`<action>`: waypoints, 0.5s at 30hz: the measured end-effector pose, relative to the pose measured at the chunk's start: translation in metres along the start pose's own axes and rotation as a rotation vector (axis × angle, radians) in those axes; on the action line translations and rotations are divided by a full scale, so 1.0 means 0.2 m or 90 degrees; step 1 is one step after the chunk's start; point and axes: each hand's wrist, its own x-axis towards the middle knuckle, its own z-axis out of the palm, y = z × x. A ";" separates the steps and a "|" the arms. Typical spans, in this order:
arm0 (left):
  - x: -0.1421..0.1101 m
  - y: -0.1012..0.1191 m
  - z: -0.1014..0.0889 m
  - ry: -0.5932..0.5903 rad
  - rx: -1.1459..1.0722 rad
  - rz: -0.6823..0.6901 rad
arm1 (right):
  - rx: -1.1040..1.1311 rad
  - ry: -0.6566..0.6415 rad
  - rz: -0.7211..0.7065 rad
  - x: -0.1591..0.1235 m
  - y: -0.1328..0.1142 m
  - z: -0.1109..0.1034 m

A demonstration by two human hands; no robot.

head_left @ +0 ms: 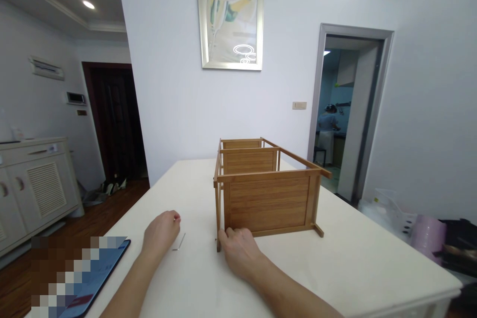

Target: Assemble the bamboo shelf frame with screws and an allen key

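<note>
A brown wooden shelf rack (269, 201) with slatted-look panels lies on its side on the white table (186, 283). My right hand (240, 251) is at the rack's near lower left corner, its fingers curled round the end of the leg there. To the left, my left hand (163, 231) hovers low over the table with the fingertips pinched together. Whatever may be between those fingertips is too small to make out. Just right of it, a thin L-shaped hex key (180, 242) rests on the tabletop.
At the table's left edge lies a phone (100, 276), partly blurred out. A white cabinet (37, 184) stands at left. Behind the table is a wall with a framed picture (231, 20). Through the doorway at right, a person (328, 124) stands. Bags and a pink item (428, 236) sit at right.
</note>
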 end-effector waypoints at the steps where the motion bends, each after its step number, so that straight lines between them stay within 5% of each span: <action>1: 0.01 -0.05 -0.01 -0.005 0.016 -0.013 | 0.003 0.002 0.000 0.00 0.00 0.00; 5: 0.04 -0.15 0.04 -0.032 0.051 -0.019 | 0.011 0.007 0.003 0.00 0.01 0.01; 15: 0.05 -0.13 0.09 -0.054 0.115 -0.025 | 0.022 0.014 0.014 -0.01 0.01 0.03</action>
